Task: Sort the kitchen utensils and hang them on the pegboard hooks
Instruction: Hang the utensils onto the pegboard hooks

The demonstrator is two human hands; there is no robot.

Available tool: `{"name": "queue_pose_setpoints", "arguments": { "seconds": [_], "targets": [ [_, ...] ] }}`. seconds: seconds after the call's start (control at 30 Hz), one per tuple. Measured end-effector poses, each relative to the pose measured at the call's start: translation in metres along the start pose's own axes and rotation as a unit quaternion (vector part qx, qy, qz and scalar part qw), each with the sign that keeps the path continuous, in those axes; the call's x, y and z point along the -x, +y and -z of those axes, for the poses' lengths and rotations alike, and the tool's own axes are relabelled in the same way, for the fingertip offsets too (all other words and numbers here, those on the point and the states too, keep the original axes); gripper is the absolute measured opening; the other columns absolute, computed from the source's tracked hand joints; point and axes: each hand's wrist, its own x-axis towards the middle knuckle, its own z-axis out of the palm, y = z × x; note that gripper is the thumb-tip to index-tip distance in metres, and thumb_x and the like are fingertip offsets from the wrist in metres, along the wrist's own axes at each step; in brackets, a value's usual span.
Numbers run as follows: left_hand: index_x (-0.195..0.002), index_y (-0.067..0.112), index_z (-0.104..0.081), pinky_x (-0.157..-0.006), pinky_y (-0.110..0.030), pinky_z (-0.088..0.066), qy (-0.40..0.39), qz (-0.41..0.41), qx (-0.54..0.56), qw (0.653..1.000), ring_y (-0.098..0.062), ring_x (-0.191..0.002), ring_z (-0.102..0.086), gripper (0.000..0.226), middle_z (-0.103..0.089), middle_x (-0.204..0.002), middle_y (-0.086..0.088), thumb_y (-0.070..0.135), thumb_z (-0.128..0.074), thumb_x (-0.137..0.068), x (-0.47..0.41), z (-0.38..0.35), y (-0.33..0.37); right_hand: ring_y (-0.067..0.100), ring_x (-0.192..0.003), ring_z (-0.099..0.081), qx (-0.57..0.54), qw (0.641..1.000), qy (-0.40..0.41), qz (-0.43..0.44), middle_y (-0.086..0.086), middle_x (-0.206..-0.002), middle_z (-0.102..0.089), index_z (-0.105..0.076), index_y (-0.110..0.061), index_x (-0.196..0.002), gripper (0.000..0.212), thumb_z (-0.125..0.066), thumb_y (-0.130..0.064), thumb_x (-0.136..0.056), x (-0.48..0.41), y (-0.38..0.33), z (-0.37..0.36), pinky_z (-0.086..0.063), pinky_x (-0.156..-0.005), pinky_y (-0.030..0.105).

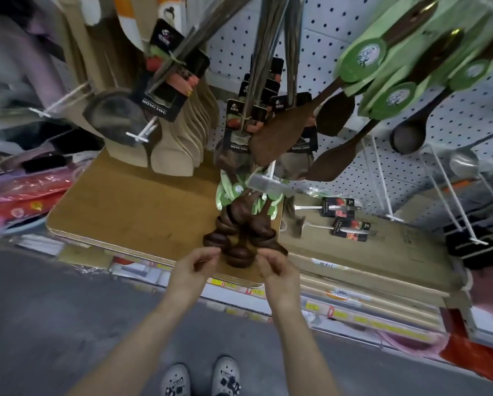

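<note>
With my left grip (195, 265) and right grip (275, 267) each pinched on the outer bowls of the dark wooden spoons (239, 238) dangling from a pegboard hook (265, 182) above the surface (125, 207), I'd square the bunch gently, keeping their green cards (225, 192) threaded.

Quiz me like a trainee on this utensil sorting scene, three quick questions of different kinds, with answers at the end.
1. True or false: the left hand and right hand both hold the bunch of dark wooden spoons.
2. How many packaged metal utensils lie flat to the right of the spoons?
3. The spoons' card tags are: A green, B red, C blue.
Key: 1 true; 2 two; 3 A.
</note>
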Motion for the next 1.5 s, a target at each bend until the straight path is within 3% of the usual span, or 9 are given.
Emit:
{"name": "queue_pose_setpoints", "arguments": {
  "seconds": [0.13,0.23,0.4,0.47,0.6,0.77,0.97,1.37,1.5],
  "targets": [
    [-0.104,0.024,-0.066,-0.074,0.0,-0.041,0.014,-0.031,-0.039,0.999,0.013,-0.083,-0.06,0.028,-0.069,-0.098,0.009,-0.001,-0.063,-0.09,-0.034,-0.006,0.0,0.008,-0.099,-0.066,0.028,0.999,0.029,0.019,-0.008,-0.103,-0.072,-0.069,-0.031,-0.1,0.029,-0.064,-0.004,-0.092,-0.029,0.014,-0.008,-0.052,-0.094,0.03],
    [-0.117,0.02,-0.061,-0.081,-0.003,-0.043,0.03,-0.068,-0.069,0.995,0.016,-0.086,-0.058,0.033,-0.062,-0.105,0.007,0.0,-0.064,-0.09,-0.062,-0.012,-0.001,0.008,-0.098,-0.064,0.05,0.997,0.055,0.035,-0.003,-0.107,-0.068,-0.065,-0.028,-0.111,0.031,-0.065,-0.004,-0.091,-0.048,0.029,-0.012,-0.053,-0.096,0.037],
    [-0.142,0.032,-0.043,-0.1,-0.027,-0.042,-0.016,-0.069,-0.168,0.983,-0.011,-0.116,-0.051,0.063,-0.047,-0.124,0.005,0.027,-0.072,-0.086,-0.102,-0.023,-0.01,0.02,-0.114,-0.059,0.136,0.984,0.066,0.098,0.003,-0.129,-0.051,-0.054,-0.034,-0.132,0.055,-0.071,-0.009,-0.086,-0.065,0.042,-0.026,-0.048,-0.103,0.039],
    [-0.144,0.036,-0.039,-0.098,-0.026,-0.038,-0.038,-0.073,-0.185,0.979,-0.017,-0.121,-0.049,0.066,-0.044,-0.123,0.004,0.031,-0.071,-0.087,-0.11,-0.03,-0.008,0.023,-0.121,-0.054,0.184,0.972,0.087,0.12,0.004,-0.132,-0.048,-0.058,-0.029,-0.132,0.055,-0.072,-0.007,-0.084,-0.07,0.043,-0.031,-0.044,-0.107,0.039],
    [-0.144,0.042,-0.039,-0.099,-0.031,-0.041,-0.057,-0.099,-0.238,0.965,-0.024,-0.122,-0.049,0.062,-0.044,-0.13,-0.001,0.037,-0.067,-0.089,-0.124,-0.042,-0.007,0.027,-0.121,-0.049,0.243,0.955,0.104,0.132,0.008,-0.131,-0.049,-0.063,-0.025,-0.128,0.048,-0.071,-0.007,-0.084,-0.081,0.045,-0.038,-0.041,-0.107,0.035],
    [-0.131,0.042,-0.046,-0.099,-0.038,-0.045,-0.066,-0.108,-0.267,0.955,-0.028,-0.118,-0.053,0.053,-0.045,-0.132,-0.002,0.03,-0.071,-0.086,-0.133,-0.047,-0.013,0.033,-0.11,-0.046,0.328,0.924,0.128,0.151,0.009,-0.118,-0.064,-0.069,-0.022,-0.114,0.036,-0.073,-0.008,-0.082,-0.09,0.048,-0.045,-0.026,-0.087,0.025],
    [-0.119,0.041,-0.05,-0.09,-0.032,-0.046,-0.062,-0.121,-0.266,0.954,-0.027,-0.107,-0.058,0.048,-0.042,-0.128,0.004,0.015,-0.068,-0.082,-0.125,-0.038,-0.018,0.03,-0.101,-0.057,0.35,0.91,0.078,0.209,0.002,-0.095,-0.07,-0.066,-0.021,-0.108,0.035,-0.072,-0.004,-0.078,-0.084,0.044,-0.062,-0.046,-0.087,0.043],
    [-0.11,0.039,-0.054,-0.089,-0.032,-0.046,0.006,-0.087,-0.253,0.964,-0.019,-0.107,-0.054,0.041,-0.046,-0.123,0.004,0.019,-0.072,-0.079,-0.089,0.003,-0.031,0.012,-0.092,-0.054,0.247,0.937,-0.035,0.244,-0.007,-0.099,-0.061,-0.063,-0.02,-0.107,0.038,-0.067,0.006,-0.079,-0.052,0.044,-0.071,-0.033,-0.08,0.001],
    [-0.107,0.039,-0.055,-0.085,-0.037,-0.049,0.02,-0.069,-0.229,0.971,-0.02,-0.101,-0.054,0.037,-0.045,-0.116,0.002,0.021,-0.073,-0.08,-0.076,0.008,-0.035,0.009,-0.093,-0.056,0.247,0.943,-0.073,0.21,-0.004,-0.098,-0.065,-0.066,-0.016,-0.105,0.045,-0.05,0.012,-0.073,-0.053,0.041,-0.068,-0.034,-0.08,0.001]
  ]
}}
